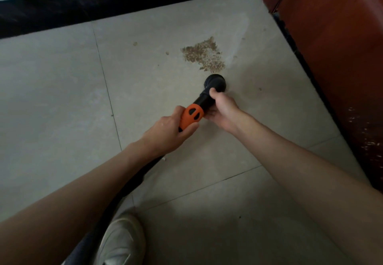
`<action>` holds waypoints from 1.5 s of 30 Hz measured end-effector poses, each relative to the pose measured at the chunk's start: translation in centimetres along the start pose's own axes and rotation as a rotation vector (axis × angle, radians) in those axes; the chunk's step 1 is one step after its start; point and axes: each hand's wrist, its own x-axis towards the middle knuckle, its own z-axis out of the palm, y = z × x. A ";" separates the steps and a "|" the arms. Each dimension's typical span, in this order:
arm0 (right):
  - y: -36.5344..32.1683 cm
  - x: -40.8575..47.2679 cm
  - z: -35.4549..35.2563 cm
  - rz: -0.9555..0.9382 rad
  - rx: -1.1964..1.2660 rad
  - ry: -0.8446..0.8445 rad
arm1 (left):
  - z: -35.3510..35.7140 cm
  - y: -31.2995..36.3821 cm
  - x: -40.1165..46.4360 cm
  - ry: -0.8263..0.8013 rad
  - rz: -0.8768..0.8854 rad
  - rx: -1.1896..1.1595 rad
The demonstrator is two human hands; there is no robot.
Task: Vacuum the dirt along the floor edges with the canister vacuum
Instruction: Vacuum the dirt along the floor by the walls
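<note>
Gripping one nozzle [216,83], two hands [165,132]

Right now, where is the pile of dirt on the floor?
In the head view, the dirt pile lies on the tiled floor just beyond the round black nozzle, toward the black baseboard and left of the red-brown door.

Your left hand [165,133] is curled round the orange handle [190,117], forearm reaching in from the lower left. Your right hand [222,107] grips the black tube [204,100] just ahead, thumb on top, with its forearm stretched from the lower right.
</note>
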 end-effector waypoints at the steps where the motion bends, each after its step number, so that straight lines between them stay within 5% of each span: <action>1: 0.2 -0.2 0.0 0.004 0.005 -0.010 | 0.1 -0.1 -0.3 0.003 -0.008 -0.017; 14: 4.4 -3.7 2.4 0.090 -0.050 -0.148 | -0.3 -3.0 -5.0 -0.079 -0.136 -0.097; 34: 3.2 -5.9 -6.5 0.003 0.128 0.027 | 3.8 4.3 -2.8 -0.118 0.048 0.080; 45: 2.4 -4.8 -2.9 0.001 0.024 0.010 | 2.2 2.2 -2.1 -0.095 -0.042 -0.033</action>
